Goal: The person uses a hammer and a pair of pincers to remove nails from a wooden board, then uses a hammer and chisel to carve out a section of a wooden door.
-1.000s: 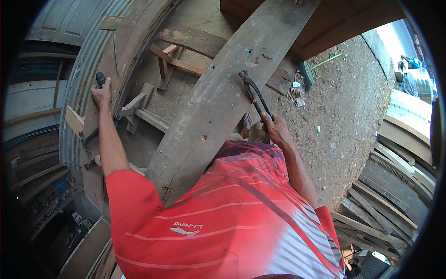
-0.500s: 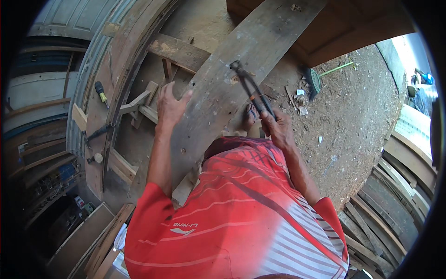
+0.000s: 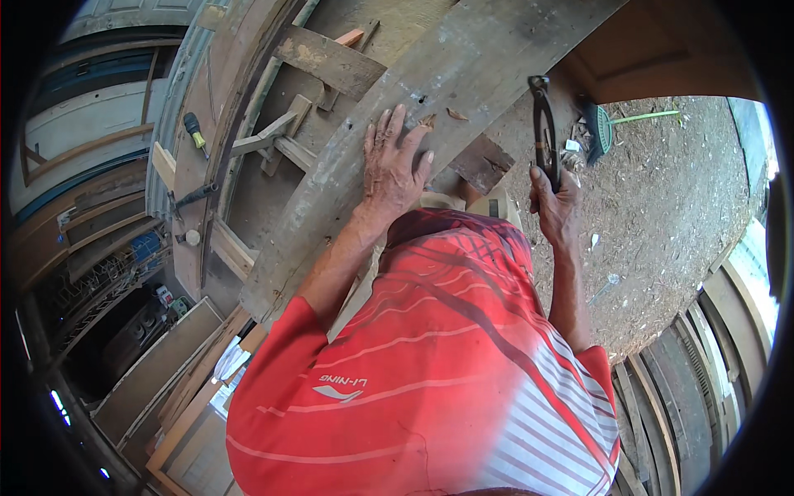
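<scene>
A long, worn grey-brown wooden board [image 3: 463, 62] runs diagonally in front of me, from the far right toward the near left. My left hand [image 3: 393, 169] lies on it with the fingers spread, holding nothing. Small brown wood chips [image 3: 455, 114] sit on the board just beyond those fingertips. To the right of the board, my right hand [image 3: 558, 207] grips dark metal pincers [image 3: 543, 132] by the handles. Their jaws point away from me and touch nothing that I can make out.
A workbench [image 3: 186, 240] on the left carries a yellow-and-black screwdriver [image 3: 195, 132] and a hammer [image 3: 196, 196]. A brown panelled door [image 3: 653, 58] stands at far right, near a green rake-like tool [image 3: 605, 132]. Stacked planks [image 3: 686, 388] line the near right. Wood debris litters the ground.
My left hand has come right and settled on the board from beside its left edge. My right hand has carried the pincers rightward, away from over the board. The view has shifted slightly.
</scene>
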Demonstrator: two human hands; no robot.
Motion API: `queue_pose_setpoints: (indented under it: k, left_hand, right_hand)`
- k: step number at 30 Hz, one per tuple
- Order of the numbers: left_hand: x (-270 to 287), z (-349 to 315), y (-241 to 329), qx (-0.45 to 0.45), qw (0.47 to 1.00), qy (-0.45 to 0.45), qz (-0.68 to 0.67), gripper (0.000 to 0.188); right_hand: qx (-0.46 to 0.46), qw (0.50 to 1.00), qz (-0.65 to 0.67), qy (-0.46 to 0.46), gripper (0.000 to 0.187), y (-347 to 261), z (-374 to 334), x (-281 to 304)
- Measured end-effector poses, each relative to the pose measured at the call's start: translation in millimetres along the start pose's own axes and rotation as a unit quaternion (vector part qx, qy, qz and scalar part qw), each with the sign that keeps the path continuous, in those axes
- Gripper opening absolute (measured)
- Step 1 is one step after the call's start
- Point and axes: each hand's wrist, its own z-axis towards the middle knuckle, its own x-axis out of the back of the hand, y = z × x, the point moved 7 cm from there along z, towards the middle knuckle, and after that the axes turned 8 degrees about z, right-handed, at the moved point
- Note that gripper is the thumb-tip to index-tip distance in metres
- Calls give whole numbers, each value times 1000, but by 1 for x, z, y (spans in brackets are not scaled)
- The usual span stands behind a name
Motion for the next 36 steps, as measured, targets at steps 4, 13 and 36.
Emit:
queue_pose_setpoints:
  k: [4, 13, 36]
  left_hand:
    - [4, -12, -37, 71, 990, 69, -102, 57]
    - [-4, -26, -163, 320, 928, -175, -78, 71]
    - [45, -226, -248, 326, 907, -179, -197, 58]
  right_hand:
    - [-3, 999, 45, -17, 43, 11, -2, -15]
    - [54, 951, 284, 107, 34, -7, 93, -15]
    - [115, 987, -89, 69, 38, -44, -31, -77]
